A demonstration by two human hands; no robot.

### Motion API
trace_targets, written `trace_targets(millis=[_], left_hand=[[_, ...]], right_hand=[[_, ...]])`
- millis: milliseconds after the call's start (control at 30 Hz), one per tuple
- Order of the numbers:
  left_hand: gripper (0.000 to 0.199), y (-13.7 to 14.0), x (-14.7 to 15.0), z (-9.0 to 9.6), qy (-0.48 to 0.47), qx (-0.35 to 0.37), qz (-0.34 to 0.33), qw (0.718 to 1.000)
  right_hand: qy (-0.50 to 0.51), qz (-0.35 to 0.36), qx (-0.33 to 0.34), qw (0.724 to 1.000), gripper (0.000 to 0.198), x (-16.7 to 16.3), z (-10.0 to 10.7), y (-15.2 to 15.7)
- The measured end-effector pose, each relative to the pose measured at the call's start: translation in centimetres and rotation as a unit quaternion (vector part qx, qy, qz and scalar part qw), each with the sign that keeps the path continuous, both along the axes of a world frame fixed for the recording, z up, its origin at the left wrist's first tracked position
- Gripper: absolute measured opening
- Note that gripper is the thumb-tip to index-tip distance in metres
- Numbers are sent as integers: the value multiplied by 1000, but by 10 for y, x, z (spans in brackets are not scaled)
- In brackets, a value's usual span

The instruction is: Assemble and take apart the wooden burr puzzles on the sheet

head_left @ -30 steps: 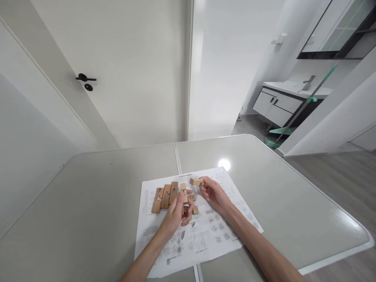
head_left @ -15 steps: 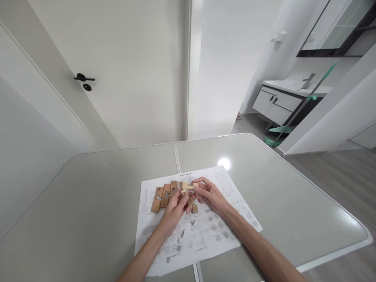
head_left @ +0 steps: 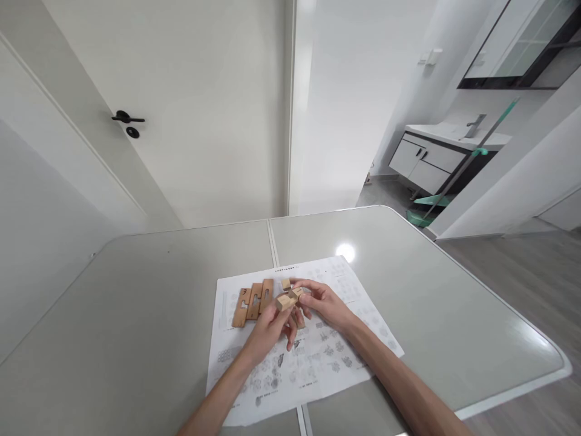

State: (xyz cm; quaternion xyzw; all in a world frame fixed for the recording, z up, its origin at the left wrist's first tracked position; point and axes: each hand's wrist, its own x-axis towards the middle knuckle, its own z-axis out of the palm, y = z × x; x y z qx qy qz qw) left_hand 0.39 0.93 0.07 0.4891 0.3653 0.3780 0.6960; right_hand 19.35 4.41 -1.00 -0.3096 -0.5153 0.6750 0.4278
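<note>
A: How does the left grip (head_left: 270, 327) stand?
B: Nearly closed; its thumb and fingers are clamped on the near left end of some pale notched wood (head_left: 285, 302); its lower fingers curl loosely underneath.

A: And the right grip (head_left: 327, 304)?
B: Closed as well; the thumb presses the far right end of that same wood, with the index finger reaching out along the far side; whether the two grips share one notched piece or two pieces meeting, I cannot tell.

A: So the wood sits between them?
B: Yes, bridging the two grips, raised over a printed sheet (head_left: 313, 387); the sheet lies beneath both grips on the bench (head_left: 408, 284).

A: What else is near?
B: Three flat brown pieces (head_left: 255, 301) lie side by side just left of the left grip, their cut-outs showing; a small pale block (head_left: 285, 283) shows just beyond the held wood, though I cannot tell what it rests on; another block (head_left: 301, 323) lies partly hidden behind the left grip's fingers.
</note>
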Motion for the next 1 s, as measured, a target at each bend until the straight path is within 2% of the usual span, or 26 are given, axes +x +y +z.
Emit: trace_targets(millis=[167,333,433,533,800,900,1000], left_hand=[[43,-1,0,2,39,-9,-10,999],[36,0,-4,6,44,-6,-15,999],[50,2,-9,10,5,-23,-30,999],[53,5,-12,12,-24,-40,-33,998],[48,7,-8,7,-32,-33,33,998],[44,8,-8,5,-60,-35,74,995],[40,8,-7,5,-69,-37,93,993]], right_hand=[[-32,28,11,999,33,2,1,-2],[-13,-21,6,1000,32,1,-3,0],[-8,-65,8,998,30,1,-3,1],[-37,-85,19,996,29,1,0,0],[-35,-123,33,991,33,-2,4,0],[-3,-152,16,988,40,-1,3,4],[13,-151,-3,988,45,-1,2,5]])
